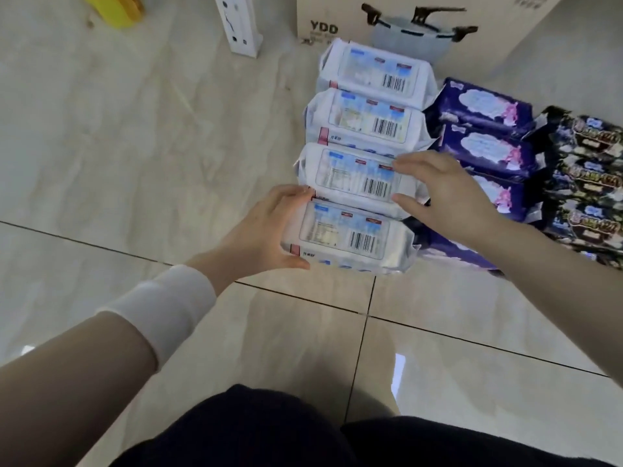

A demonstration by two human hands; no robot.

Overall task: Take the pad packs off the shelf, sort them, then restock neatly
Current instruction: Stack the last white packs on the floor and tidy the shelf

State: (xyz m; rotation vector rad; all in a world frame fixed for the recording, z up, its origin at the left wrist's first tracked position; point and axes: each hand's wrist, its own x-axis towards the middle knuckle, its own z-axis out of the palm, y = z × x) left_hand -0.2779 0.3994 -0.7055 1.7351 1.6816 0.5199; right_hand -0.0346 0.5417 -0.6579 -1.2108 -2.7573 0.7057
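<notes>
Dark trousers [269,433] fill the 6 o'clock edge, above tiled floor [135,146]. From 7 o'clock a white sleeve [168,311] leads to the left hand [266,230]. Its thumb is curled under and its fingers over the left end of the near pack [347,237], gripping it. The right hand [451,197] comes from 4 o'clock. Its thumb and fingers are spread across the right end of the next pack [357,176] and touch it; whether they clamp it I cannot tell.

Four white packs run in a file from centre toward 12 o'clock. Purple packs [485,106] lie beside them at 2 o'clock and black packs [593,183] at 3 o'clock.

Sorting by colour looks nearly done, and this seems to be squaring up the white row. The next move probably calls for both hands to close on the packs' ends and gather them for restocking.

No shelf is in view. The right arm hides the nearest purple packs, the frame cuts off the black ones, and the print on the packs is too blurred to read. A box [472,45] at 12 o'clock is cropped.
</notes>
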